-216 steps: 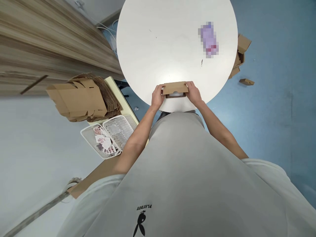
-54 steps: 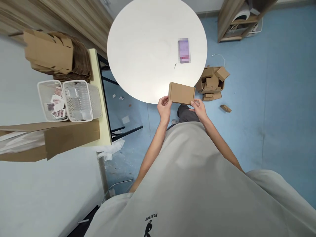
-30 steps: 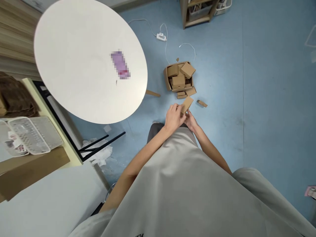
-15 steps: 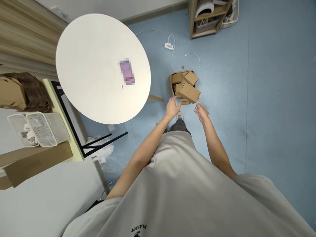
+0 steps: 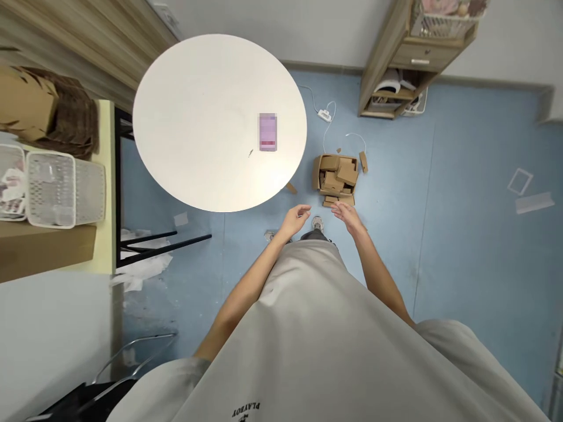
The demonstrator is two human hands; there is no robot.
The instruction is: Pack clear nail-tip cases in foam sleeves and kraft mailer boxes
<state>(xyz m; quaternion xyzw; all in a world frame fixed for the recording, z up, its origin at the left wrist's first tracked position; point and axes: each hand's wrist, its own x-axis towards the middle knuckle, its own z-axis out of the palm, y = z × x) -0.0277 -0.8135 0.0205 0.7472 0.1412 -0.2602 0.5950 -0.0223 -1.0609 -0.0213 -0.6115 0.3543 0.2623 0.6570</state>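
Note:
My left hand hangs in the middle of the view, fingers apart and holding nothing. To its right, my right hand is also open, with its fingers stretched out toward the left. Beyond both hands, an open cardboard box full of small brown boxes stands on the blue floor. Some flat brown pieces lie at its near side, close to the right hand's fingertips in the picture. Another small brown box lies on the floor to the right of the full box.
A round white table bears a blurred purple item. A wooden cabinet stands at the back. A white power strip with cables lies on the floor. Plastic baskets rest on the shelf at left.
The view has shifted and tilted up. Both hands have drawn back from the cardboard box and stay open. A small brown box now shows on the floor right of it.

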